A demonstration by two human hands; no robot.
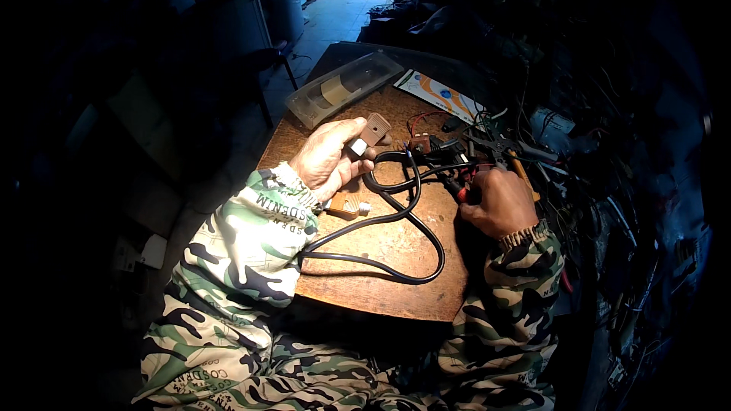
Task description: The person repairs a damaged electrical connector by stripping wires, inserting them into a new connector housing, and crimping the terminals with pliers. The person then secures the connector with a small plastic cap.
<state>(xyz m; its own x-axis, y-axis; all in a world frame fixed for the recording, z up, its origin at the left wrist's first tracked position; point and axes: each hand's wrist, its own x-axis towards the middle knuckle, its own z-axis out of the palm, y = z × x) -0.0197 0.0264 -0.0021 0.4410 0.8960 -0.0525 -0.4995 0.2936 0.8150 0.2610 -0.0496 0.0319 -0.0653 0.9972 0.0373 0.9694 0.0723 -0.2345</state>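
Raised over the left part of the wooden table, my left hand (331, 156) pinches a brown ribbed connector housing (375, 130) with a white block at its lower end. A similar tan piece with a metal end (348, 205) lies on the table beneath my wrist. Looped between my hands is a black cable (417, 205), its stripped end pointing up near the middle. On the right, my right hand (502, 204) is curled closed, low over the cluttered table edge. A red tool end (462, 195) shows by its fingers; what the fingers hold is hidden.
A clear plastic box (308, 106) stands at the table's (365, 289) far left, beside a white and orange printed card (442, 93). Pliers (491, 144), an orange-handled tool (524, 175) and tangled wires crowd the right side. A stool (266, 61) stands beyond.
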